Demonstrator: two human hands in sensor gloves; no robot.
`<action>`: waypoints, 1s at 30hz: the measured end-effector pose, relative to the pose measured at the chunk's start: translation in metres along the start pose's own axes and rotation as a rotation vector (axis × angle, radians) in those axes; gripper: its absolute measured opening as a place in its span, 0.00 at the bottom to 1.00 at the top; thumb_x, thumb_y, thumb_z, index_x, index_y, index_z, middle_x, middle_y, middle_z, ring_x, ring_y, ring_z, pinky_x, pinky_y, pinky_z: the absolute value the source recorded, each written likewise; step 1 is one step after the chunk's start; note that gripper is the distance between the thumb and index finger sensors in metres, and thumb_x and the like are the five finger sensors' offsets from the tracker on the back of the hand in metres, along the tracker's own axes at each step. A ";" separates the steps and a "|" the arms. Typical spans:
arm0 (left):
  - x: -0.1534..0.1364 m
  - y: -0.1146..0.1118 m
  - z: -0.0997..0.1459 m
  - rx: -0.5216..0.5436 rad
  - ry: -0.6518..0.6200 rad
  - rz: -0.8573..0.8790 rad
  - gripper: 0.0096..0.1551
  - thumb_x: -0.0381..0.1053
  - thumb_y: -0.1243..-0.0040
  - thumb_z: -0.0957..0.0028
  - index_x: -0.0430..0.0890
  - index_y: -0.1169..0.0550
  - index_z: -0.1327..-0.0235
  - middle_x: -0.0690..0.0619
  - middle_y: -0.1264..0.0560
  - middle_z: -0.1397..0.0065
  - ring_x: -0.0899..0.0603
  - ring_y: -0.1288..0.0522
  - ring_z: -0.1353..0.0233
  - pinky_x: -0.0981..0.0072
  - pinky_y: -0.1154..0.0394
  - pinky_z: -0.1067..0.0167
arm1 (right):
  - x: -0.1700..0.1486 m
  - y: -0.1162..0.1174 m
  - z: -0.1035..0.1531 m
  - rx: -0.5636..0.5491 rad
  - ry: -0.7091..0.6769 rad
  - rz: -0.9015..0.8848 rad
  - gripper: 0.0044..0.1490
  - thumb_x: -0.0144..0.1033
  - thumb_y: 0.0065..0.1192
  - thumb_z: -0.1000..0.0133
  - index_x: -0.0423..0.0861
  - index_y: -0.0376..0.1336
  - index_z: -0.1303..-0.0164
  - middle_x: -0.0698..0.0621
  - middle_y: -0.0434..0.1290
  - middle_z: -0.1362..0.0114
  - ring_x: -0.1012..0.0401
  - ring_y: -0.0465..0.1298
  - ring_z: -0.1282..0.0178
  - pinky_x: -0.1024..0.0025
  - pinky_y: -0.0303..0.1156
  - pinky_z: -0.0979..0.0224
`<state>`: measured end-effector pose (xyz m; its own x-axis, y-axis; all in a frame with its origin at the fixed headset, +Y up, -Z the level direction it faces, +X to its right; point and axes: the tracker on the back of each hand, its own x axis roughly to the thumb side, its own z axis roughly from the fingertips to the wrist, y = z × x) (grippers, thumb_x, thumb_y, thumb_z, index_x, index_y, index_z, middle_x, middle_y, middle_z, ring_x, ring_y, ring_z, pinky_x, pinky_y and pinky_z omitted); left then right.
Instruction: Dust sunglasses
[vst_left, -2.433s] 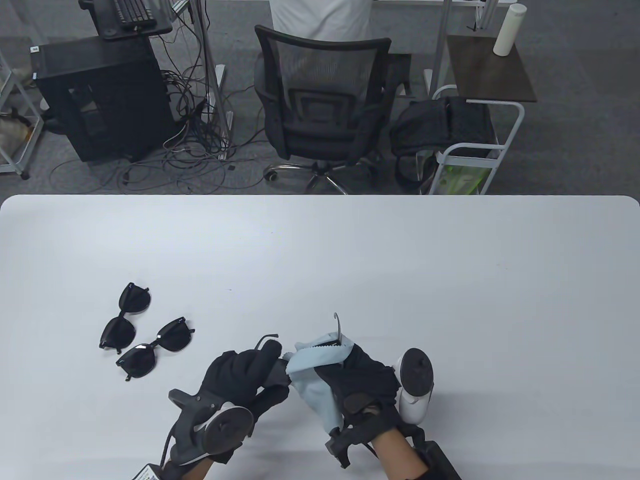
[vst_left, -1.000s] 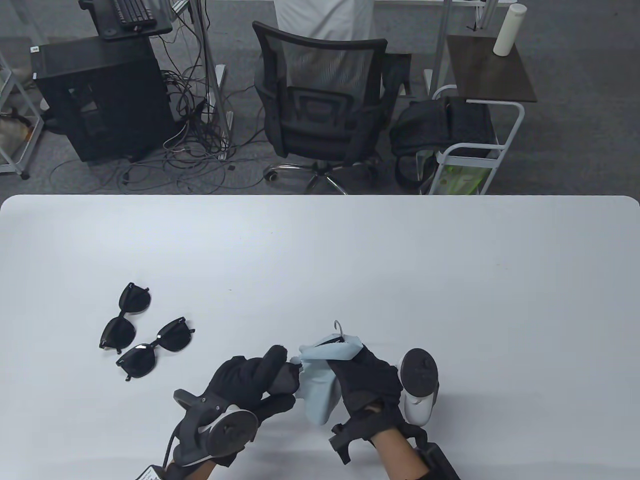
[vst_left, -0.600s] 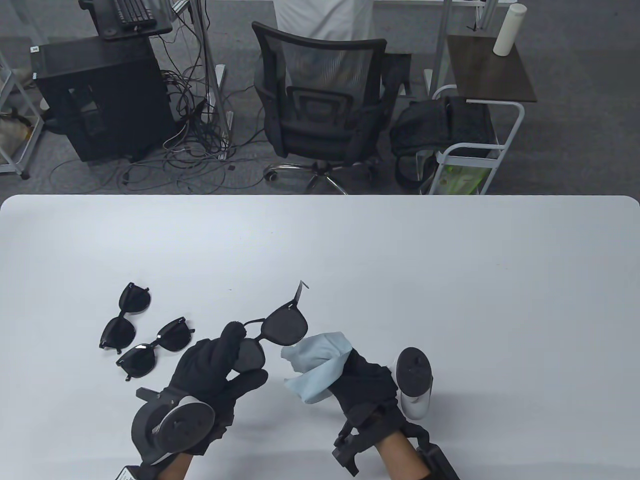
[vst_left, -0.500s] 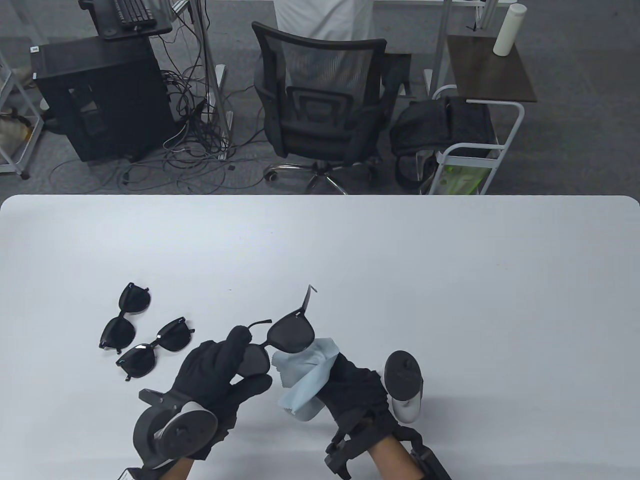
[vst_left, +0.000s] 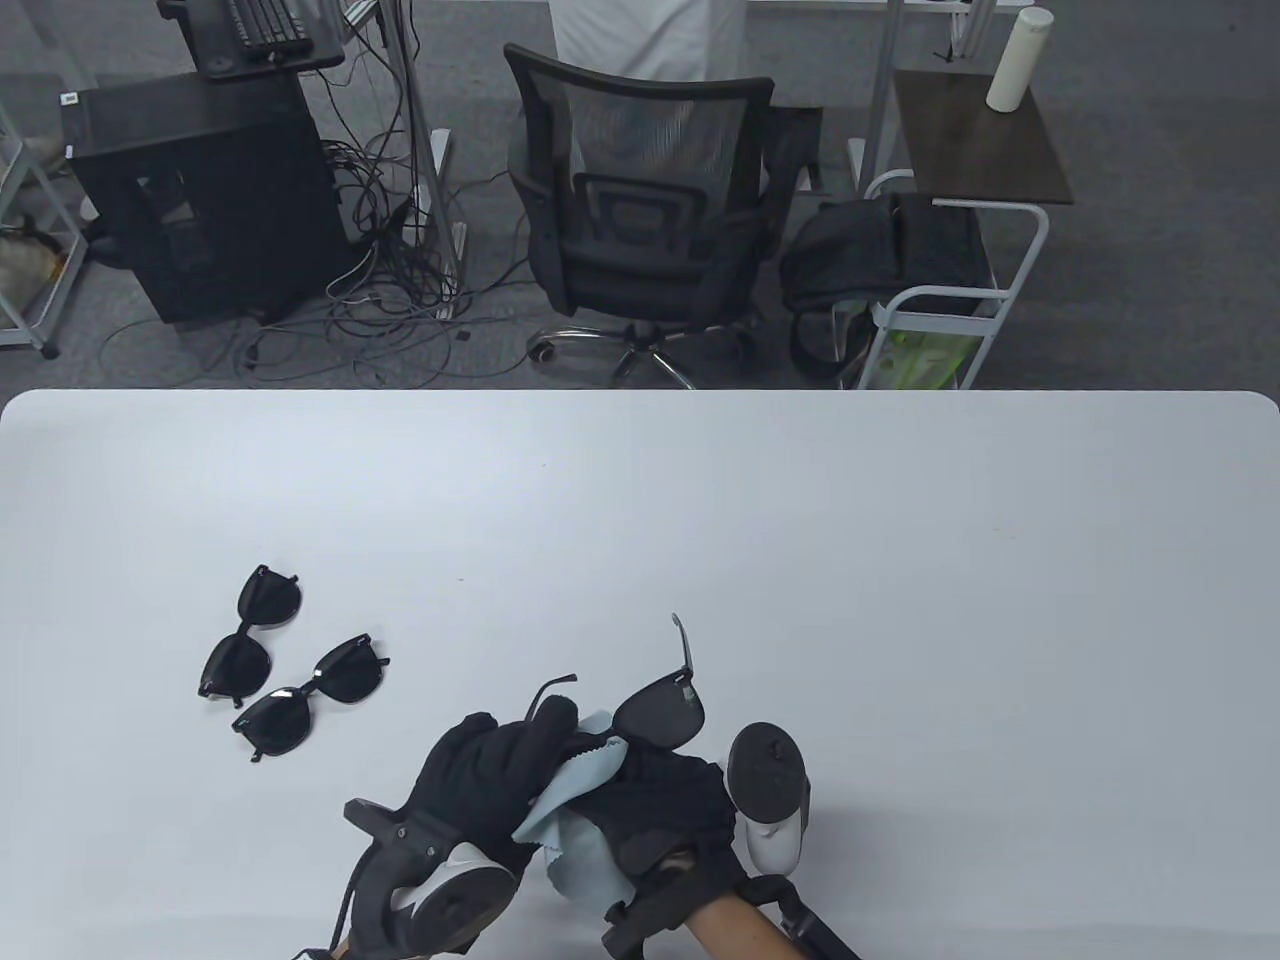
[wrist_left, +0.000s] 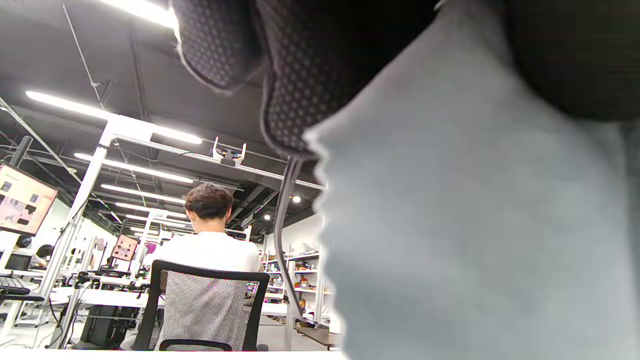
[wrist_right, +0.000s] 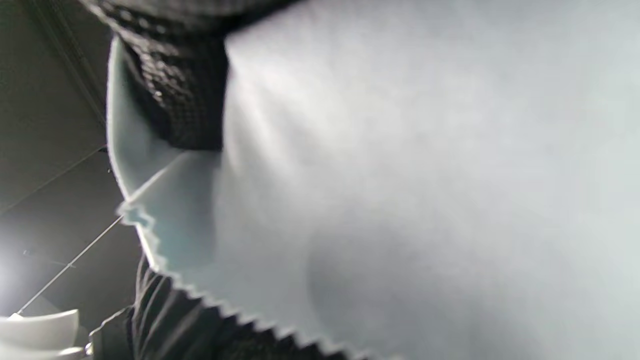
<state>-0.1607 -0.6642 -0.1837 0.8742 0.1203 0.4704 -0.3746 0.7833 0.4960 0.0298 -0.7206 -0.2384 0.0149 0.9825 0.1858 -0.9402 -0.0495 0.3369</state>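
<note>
My left hand (vst_left: 540, 740) holds a pair of black sunglasses (vst_left: 660, 712) by the left lens side, just above the table. One dark lens and a temple arm (vst_left: 683, 640) stick out to the right. My right hand (vst_left: 645, 785) grips a light blue cloth (vst_left: 580, 795) and presses it against the glasses between the two hands. The covered lens is hidden. In the left wrist view the cloth (wrist_left: 475, 225) fills the right side under my gloved fingers (wrist_left: 300, 75). In the right wrist view the cloth (wrist_right: 400, 175) fills most of the frame.
Two more pairs of black sunglasses (vst_left: 250, 630) (vst_left: 312, 695) lie folded on the white table (vst_left: 800, 520) to the left of my hands. An office chair (vst_left: 640, 210) and a cart (vst_left: 950, 290) stand beyond the far edge.
The cloth was on the right lens. My left hand then lifted the glasses away to the left. Both hands have now come back together, with the cloth on the left side of the glasses.
</note>
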 end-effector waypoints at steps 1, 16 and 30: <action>0.000 -0.001 0.000 0.000 0.001 0.015 0.58 0.77 0.35 0.72 0.57 0.37 0.25 0.67 0.23 0.45 0.57 0.14 0.55 0.57 0.22 0.38 | 0.001 -0.001 0.000 -0.011 -0.013 0.025 0.25 0.58 0.74 0.50 0.54 0.69 0.51 0.62 0.83 0.51 0.63 0.84 0.46 0.64 0.76 0.33; -0.015 -0.005 -0.001 -0.034 0.061 0.053 0.58 0.78 0.36 0.71 0.59 0.37 0.25 0.66 0.23 0.43 0.57 0.14 0.55 0.56 0.22 0.38 | 0.000 0.005 0.000 0.099 -0.007 -0.008 0.28 0.50 0.55 0.43 0.47 0.60 0.37 0.57 0.77 0.38 0.58 0.78 0.35 0.59 0.69 0.26; -0.002 -0.010 0.001 -0.050 0.037 0.097 0.57 0.79 0.36 0.72 0.59 0.37 0.26 0.69 0.22 0.47 0.57 0.14 0.57 0.57 0.22 0.38 | -0.006 -0.003 0.002 -0.017 0.034 -0.006 0.23 0.62 0.69 0.48 0.55 0.67 0.54 0.62 0.81 0.55 0.63 0.84 0.52 0.63 0.74 0.32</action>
<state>-0.1591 -0.6729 -0.1894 0.8456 0.2190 0.4868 -0.4432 0.7964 0.4115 0.0328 -0.7268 -0.2389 0.0089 0.9882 0.1528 -0.9458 -0.0412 0.3220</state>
